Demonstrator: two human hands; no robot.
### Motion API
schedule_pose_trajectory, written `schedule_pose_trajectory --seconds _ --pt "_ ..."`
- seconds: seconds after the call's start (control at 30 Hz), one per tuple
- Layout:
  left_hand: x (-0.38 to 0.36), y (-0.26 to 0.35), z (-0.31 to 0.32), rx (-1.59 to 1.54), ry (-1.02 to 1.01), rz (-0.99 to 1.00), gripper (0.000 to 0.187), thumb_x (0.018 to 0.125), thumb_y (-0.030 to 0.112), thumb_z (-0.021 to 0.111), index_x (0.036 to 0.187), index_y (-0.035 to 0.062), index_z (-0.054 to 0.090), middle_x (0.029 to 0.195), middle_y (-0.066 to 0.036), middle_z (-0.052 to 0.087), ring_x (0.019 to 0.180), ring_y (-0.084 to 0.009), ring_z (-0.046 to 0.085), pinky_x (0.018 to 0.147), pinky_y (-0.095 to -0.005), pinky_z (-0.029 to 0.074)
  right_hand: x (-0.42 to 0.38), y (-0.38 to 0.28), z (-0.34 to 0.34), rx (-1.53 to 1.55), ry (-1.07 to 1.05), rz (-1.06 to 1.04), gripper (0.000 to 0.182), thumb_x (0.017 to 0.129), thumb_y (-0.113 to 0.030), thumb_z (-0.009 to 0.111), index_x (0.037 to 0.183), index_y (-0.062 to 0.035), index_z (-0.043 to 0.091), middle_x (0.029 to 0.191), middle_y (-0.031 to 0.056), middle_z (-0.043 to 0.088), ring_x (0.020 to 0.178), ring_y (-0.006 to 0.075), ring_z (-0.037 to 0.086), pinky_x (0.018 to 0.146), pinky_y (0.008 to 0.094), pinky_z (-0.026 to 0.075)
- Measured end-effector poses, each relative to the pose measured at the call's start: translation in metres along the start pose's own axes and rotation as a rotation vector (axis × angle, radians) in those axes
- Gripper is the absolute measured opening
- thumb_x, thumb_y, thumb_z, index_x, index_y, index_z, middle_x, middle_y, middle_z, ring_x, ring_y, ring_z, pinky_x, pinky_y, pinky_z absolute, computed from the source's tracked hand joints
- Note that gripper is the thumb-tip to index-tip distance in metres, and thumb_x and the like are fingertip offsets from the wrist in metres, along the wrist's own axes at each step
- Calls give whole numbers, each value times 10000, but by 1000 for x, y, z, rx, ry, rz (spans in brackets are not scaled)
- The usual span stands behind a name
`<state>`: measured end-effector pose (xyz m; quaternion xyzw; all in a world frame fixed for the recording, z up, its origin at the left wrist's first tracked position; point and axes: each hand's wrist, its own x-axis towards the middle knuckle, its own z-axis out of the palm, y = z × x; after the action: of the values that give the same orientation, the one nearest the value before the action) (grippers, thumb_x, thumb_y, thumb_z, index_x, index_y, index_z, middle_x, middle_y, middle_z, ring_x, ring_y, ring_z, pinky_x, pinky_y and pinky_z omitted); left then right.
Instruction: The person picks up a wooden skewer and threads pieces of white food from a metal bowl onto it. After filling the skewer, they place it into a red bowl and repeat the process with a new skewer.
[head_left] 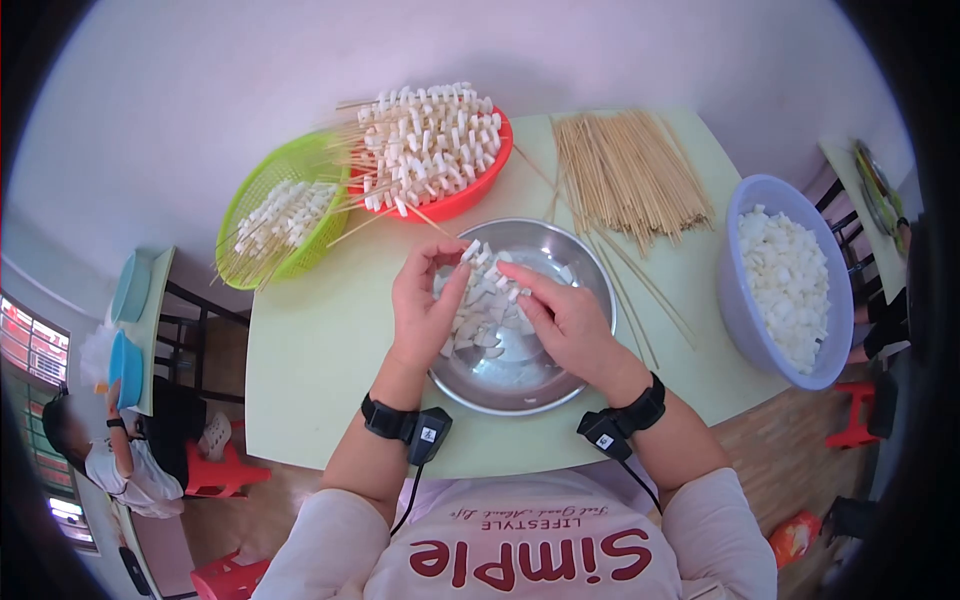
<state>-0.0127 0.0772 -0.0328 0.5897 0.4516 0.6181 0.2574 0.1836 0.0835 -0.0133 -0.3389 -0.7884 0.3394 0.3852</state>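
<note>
Above the steel bowl [520, 385], which holds loose white pieces [478, 322], both hands are close together. My left hand [430, 295] is at the bowl's left side, its thumb and fingers pinched at the end of a row of white pieces [480, 258]. My right hand [562, 312] has its thumb and index finger around white pieces at the row's other end. A skewer inside the row cannot be made out. Behind the bowl, a red basket [452, 208] bears many skewers threaded with white pieces [430, 145].
A green basket [310, 150] with filled skewers stands at the back left. Bare sticks [630, 175] lie at the back right, some reaching beside the bowl. A purple tub [735, 270] of white pieces stands right. Another person [130, 460] sits far left near blue basins.
</note>
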Motion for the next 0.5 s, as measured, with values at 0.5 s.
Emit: schedule_pose_trajectory --seconds 0.5 --pt "6 -2 -9 -428 -103 -232 176 892 9 595 986 77 463 1029 -66 586 1032 -160 563 927 -302 427 -2 10 14 -90 67 -125 393 896 -70 543 1283 -137 565 633 80 559 510 195 515 511 301 427"
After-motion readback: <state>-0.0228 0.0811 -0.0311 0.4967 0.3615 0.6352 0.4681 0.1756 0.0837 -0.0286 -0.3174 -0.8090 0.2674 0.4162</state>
